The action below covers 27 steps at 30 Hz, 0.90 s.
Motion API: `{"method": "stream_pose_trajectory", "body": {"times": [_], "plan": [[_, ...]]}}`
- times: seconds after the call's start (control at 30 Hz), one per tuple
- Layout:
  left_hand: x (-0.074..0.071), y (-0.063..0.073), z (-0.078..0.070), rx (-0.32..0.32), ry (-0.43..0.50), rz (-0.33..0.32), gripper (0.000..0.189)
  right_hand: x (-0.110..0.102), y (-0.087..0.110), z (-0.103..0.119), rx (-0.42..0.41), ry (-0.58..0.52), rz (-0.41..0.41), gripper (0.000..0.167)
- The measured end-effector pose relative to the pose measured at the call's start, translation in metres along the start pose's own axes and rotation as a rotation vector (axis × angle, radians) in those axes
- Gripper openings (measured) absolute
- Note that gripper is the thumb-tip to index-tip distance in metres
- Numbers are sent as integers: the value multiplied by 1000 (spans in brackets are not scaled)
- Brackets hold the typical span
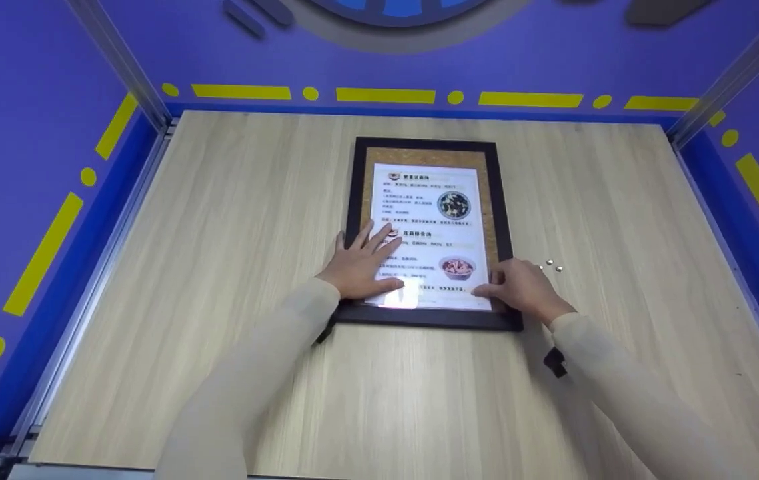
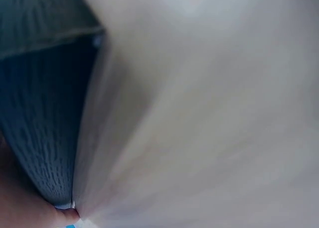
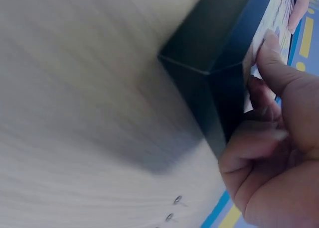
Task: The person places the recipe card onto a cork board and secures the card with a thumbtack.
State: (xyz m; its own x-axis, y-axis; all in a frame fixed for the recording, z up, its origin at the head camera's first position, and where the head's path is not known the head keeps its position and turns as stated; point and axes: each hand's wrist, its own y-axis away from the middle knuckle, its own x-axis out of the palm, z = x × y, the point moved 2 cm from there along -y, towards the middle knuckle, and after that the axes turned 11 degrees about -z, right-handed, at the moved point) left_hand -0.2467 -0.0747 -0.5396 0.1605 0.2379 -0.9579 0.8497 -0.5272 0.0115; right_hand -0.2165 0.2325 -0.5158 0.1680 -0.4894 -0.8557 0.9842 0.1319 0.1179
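A corkboard [image 1: 429,157] in a black frame lies on the table under a printed sheet [image 1: 412,217] with text and two bowl photos. My left hand [image 1: 362,268] rests spread over the sheet's lower left, fingers straight; in the left wrist view only a bit of that hand [image 2: 30,203] shows beside the dark frame [image 2: 45,113]. At the board's lower right, my right hand [image 1: 527,288] holds the frame's edge with curled fingers, thumb on the sheet near its corner. The right wrist view shows the hand [image 3: 279,178] against the frame [image 3: 214,54]; anything under its thumb is hidden.
Several small shiny tacks [image 1: 550,262] lie on the wooden table [image 1: 626,280] to the right of the board; two tacks [image 3: 177,200] appear in the right wrist view. Blue-purple panels [image 1: 386,67] with yellow dashes stand behind the table and at both sides.
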Motion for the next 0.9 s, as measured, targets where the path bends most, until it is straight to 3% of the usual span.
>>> {"method": "stream_pose_trajectory", "body": {"times": [0.2, 0.37, 0.53, 0.63, 0.77, 0.9], "plan": [[0, -1, 0, 4, 14, 0, 90, 0, 4, -3, 0, -48, -42, 37], [-2, 0, 0, 9, -2, 10, 89, -2, 6, -8, -24, -148, -73, 24], [-3, -1, -3, 23, -4, 11, 88, -10, 9, -25, -11, -203, -181, 21], [-3, -2, -3, 23, -18, 12, 88, -20, 12, -41, 79, -186, -277, 29], [-2, -2, -2, 19, -15, 16, 87, -33, 18, -62, 267, -141, -398, 42], [-3, 0, -1, 9, 12, 10, 88, -37, 21, -76, 381, -111, -426, 53]]}}
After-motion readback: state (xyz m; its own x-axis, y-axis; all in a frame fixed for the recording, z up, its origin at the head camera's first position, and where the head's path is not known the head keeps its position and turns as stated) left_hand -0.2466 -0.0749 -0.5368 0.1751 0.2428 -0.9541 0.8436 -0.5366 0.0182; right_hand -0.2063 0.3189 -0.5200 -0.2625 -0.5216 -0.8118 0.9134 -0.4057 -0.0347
